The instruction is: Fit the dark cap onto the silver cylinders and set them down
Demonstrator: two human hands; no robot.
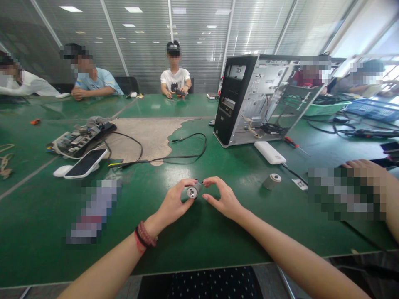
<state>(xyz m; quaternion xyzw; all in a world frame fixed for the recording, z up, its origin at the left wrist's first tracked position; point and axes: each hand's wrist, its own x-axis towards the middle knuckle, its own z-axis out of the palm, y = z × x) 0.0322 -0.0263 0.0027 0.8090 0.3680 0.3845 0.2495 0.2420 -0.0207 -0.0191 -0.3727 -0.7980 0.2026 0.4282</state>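
My left hand (175, 198) is closed around a small silver cylindrical motor (192, 191), thumb below and fingers above. The motor's round end face, with small holes and a central hub, points toward me. Just to the right of it, my right hand (226, 198) is held with thumb and forefinger curved and apart, with nothing between them. Its fingertips are close to the motor's far end; whether they touch it I cannot tell. A second, similar motor (272, 182) stands upright on the green table (199, 245), beyond my right hand.
An open black computer case (238, 99) stands at the back right, with a white power bank (269, 153) and a screwdriver (293, 142) before it. Left lie a phone (87, 162), a circuit board assembly (81, 137) and a black cable (187, 156). A neighbour's hand (368, 178) rests at right.
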